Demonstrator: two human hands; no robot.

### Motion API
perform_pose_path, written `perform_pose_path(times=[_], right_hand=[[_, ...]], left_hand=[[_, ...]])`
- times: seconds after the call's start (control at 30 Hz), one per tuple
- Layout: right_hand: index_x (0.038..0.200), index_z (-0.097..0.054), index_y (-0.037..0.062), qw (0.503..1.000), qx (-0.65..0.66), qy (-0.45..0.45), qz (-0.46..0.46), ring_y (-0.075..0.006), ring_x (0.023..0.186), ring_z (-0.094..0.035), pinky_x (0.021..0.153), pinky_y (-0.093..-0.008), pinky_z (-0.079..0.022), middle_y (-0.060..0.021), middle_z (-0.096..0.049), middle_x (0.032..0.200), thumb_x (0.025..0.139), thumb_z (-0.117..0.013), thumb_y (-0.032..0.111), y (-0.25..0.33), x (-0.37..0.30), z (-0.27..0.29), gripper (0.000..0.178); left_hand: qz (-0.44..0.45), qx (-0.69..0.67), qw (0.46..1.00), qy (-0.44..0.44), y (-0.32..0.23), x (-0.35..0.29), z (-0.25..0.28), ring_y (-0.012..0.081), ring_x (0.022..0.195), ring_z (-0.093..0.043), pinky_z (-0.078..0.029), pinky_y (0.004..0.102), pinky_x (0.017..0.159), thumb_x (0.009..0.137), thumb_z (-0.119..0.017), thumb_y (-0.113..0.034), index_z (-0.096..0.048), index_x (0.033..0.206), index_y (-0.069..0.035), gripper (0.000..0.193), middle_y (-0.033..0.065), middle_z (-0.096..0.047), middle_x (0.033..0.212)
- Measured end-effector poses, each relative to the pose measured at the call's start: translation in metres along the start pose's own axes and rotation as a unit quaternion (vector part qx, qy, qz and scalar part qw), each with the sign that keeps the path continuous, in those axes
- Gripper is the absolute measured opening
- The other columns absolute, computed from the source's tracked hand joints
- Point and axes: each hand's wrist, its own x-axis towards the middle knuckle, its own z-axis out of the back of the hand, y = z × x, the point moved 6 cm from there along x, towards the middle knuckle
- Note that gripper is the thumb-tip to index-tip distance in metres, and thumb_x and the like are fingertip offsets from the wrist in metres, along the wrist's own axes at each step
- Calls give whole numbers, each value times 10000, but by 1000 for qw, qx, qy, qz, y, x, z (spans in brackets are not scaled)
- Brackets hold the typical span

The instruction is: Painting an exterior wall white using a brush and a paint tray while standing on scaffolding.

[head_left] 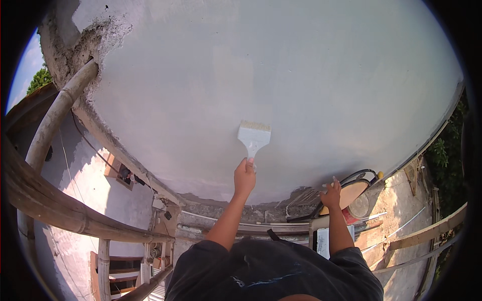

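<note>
My left hand point(244, 178) is closed round the handle of a wide flat paintbrush point(254, 136). Its pale bristles point up at a grey-white painted wall point(321, 90); whether they touch it, I cannot tell. Lower right, my right hand point(331, 194) has its fingers apart and partly stretched out, and I make out nothing held in it. A small whitish patch shows by its fingertips. Just beside and behind that hand is a rounded tan panel with a black curved frame point(354, 191), like a chair's seat or back, partly hidden by the hand.
Bamboo poles point(65, 213) cross the left side, and a wooden rail point(427, 230) runs along the right. A round container with a red side point(357, 208) stands beyond the tan panel. Pipes point(251, 228) run along the wall's lower edge, where rough dark patches show.
</note>
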Motion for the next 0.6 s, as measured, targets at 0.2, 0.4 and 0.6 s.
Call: perform_pose_path(times=[0.2, 0.4, 0.6], right_hand=[[987, -647, 96, 1000, -8, -2, 10, -452, 1295, -296, 1048, -504, -335, -198, -314, 1438, 664, -730, 209, 1, 0, -1, 353], [1013, -638, 94, 1000, -17, 17, 2, -449, 1305, -283, 1052, -501, -330, -194, -303, 1446, 684, -720, 220, 4, 0, 0, 362], [1021, -635, 89, 1000, -7, 24, -10, -444, 1312, -273, 1056, -492, -328, -193, -303, 1444, 689, -715, 221, -2, -2, 0, 366]], left_hand=[[134, 192, 972, 28, 102, -58, -2, 420, 783, -591, -431, 494, 695, 975, -385, -397, -554, 818, -8, 452, 221, -608, 761], [142, 286, 939, 124, 142, -80, 0, 453, 821, -588, -437, 505, 739, 955, -402, -375, -595, 837, 37, 469, 272, -623, 865], [261, -53, 959, 95, 36, -52, -14, 218, 558, -562, -447, 346, 548, 962, -447, -349, -591, 786, 32, 443, 117, -572, 638]])
